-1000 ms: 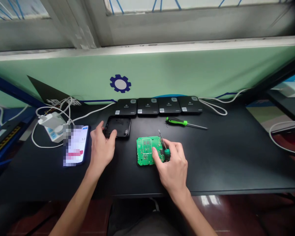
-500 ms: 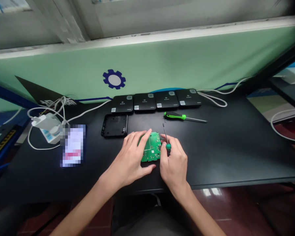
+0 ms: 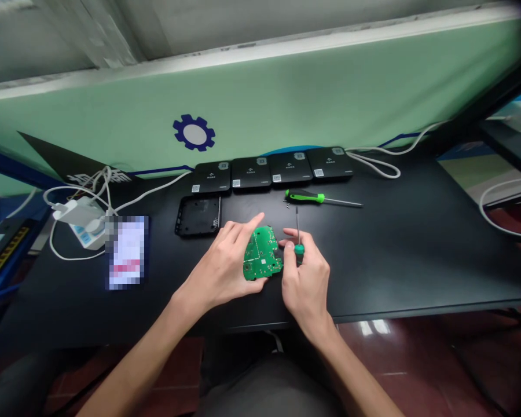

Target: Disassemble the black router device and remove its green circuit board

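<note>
A green circuit board (image 3: 263, 255) lies tilted on the black table, and my left hand (image 3: 226, 263) grips its left and lower edge, with the forefinger lifted above it. My right hand (image 3: 306, 272) sits just right of the board, its fingers closed on a small green-handled screwdriver (image 3: 298, 243), whose thin shaft points upward. A bigger green-and-black screwdriver (image 3: 306, 197) lies beyond both hands. Behind the board and to the left lies an open black plastic casing (image 3: 198, 215).
Several black flat devices (image 3: 271, 171) stand in a row against a green panel (image 3: 286, 98), with white cables at both ends. To the left are a blurred phone (image 3: 127, 252) and a power strip (image 3: 84, 229) holding a white charger. The table's front edge runs below my hands.
My left hand has moved from the casing onto the circuit board, and the board has turned and shifted. The small screwdriver now stands more upright. The whole view has drifted as my head moved.
</note>
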A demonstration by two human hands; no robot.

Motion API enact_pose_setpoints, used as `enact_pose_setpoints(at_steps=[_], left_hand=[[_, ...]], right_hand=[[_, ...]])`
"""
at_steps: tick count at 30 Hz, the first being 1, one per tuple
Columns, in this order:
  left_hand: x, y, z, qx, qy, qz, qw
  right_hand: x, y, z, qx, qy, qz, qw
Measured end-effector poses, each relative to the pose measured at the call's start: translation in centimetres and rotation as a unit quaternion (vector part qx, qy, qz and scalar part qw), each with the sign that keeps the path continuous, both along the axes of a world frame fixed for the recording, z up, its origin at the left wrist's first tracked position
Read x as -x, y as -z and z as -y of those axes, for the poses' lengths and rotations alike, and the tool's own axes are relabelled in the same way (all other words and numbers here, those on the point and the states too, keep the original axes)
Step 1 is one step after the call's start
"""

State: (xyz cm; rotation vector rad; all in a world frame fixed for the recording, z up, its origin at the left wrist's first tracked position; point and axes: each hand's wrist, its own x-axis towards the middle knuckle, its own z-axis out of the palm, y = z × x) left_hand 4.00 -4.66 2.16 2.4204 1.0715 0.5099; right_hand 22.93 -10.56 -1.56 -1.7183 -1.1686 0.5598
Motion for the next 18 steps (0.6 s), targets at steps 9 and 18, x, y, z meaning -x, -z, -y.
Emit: enact_pose_setpoints(at_steps=[9, 18], left_hand=[[-0.3, -1.4, 1.8, -0.031, -0.089, 0.098, 0.991], [-0.8, -0.6, 3.7, 0.064, -0.18, 0.236, 0.953]], right_hand=[[-0.8, -0.3, 0.7, -0.02, -0.045, -0.138, 0.989], [-0.3, -0.9, 2.0, -0.043, -0.111, -0.24, 0.963]])
